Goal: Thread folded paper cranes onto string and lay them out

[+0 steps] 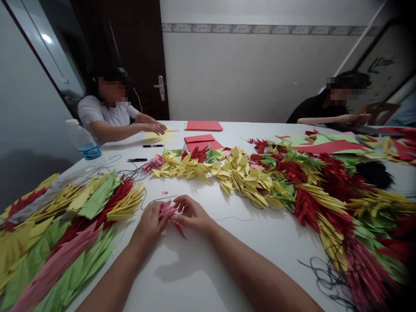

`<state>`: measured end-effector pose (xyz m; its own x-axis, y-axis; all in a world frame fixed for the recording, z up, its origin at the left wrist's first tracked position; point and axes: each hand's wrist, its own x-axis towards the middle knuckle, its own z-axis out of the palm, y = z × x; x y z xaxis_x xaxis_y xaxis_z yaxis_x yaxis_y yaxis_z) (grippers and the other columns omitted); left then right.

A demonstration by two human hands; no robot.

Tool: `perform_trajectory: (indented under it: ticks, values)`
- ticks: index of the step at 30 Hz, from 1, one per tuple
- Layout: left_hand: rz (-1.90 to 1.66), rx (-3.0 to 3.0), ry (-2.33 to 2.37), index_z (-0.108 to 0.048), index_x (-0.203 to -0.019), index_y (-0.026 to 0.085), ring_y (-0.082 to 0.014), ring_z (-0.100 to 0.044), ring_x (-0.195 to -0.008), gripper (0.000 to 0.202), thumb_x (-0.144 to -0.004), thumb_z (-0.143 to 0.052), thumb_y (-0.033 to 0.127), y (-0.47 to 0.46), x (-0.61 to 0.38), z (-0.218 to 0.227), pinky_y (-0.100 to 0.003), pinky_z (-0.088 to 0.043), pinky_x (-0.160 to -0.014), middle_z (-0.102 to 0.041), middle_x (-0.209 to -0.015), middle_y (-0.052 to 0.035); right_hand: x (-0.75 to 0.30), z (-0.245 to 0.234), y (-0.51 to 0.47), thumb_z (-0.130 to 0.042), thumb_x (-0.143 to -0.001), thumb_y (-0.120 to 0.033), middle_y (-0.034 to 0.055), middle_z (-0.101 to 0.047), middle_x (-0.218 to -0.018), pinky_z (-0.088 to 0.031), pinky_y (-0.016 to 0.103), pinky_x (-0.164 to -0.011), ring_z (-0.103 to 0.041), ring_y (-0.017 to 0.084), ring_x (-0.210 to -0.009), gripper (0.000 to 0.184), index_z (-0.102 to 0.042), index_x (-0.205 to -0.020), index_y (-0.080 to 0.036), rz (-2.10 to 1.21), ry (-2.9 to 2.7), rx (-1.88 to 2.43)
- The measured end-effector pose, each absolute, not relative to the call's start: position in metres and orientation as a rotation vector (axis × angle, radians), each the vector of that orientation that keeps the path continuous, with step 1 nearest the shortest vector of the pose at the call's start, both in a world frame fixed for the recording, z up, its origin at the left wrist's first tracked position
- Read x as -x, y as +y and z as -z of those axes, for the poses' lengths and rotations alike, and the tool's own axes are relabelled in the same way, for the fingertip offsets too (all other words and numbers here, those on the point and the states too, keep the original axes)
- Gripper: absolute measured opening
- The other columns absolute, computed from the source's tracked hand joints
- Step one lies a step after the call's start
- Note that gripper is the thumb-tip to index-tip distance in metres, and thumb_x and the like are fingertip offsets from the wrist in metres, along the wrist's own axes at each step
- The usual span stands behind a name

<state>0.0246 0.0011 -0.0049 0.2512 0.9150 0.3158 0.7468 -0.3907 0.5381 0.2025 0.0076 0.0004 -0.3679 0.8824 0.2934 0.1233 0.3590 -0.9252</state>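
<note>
Clearly, the left hand (151, 220) grips pink paper (166, 209); at three o'clock, the right hand (194, 216) curves half-open. Probably light, easily creased: pinch the folds gently.

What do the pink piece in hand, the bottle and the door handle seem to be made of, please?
Pink piece: probably matte paper, judging by its thin, pointed folds. Bottle: likely smooth, clear plastic, being see-through. Door handle: perhaps metal, given its silvery sheen.

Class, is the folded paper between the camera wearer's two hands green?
No, the folded paper between the left hand and the right hand is pink.
</note>
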Motion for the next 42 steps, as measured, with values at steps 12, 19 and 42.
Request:
perform_trajectory:
  ticks: [12, 19, 42]
  values:
    - [-0.984, -2.115, 1.617, -0.049, -0.104, 0.016, -0.0207, -0.052, -0.093, 0.04, -0.081, -0.04, 0.048, 0.003, -0.018, 0.0, -0.034, -0.041, -0.083, -0.057, -0.097, -0.0075, -0.2, 0.005, 0.011, -0.053, -0.07, -0.017, 0.0015, -0.053, -0.067, -0.034, 0.026, -0.062, -0.046, 0.014, -0.065, 0.004, -0.052, -0.066, -0.019, -0.452, -2.084, 1.111]
    - [-0.915, -2.13, 1.569, -0.05, -0.11, 0.016, -0.0193, -0.052, -0.093, 0.042, -0.082, -0.041, 0.047, 0.004, -0.017, 0.0, -0.031, -0.042, -0.082, -0.057, -0.101, -0.0071, -0.207, 0.002, 0.013, -0.048, -0.075, -0.029, -0.0044, -0.046, -0.051, -0.03, 0.021, -0.049, -0.039, 0.009, -0.048, 0.015, -0.052, -0.066, -0.019, -1.119, -1.636, 0.948]
    - [-0.694, -2.385, 1.382, -0.055, -0.105, 0.017, -0.0204, -0.049, -0.102, 0.039, -0.082, -0.044, 0.046, 0.006, -0.002, -0.003, -0.033, -0.04, -0.09, -0.053, -0.107, -0.0087, -0.211, -0.002, 0.03, -0.064, -0.059, -0.041, -0.0127, -0.023, -0.04, -0.005, 0.022, -0.038, -0.011, 0.004, -0.037, 0.031, -0.041, -0.064, -0.021, -1.368, -0.769, 0.847]
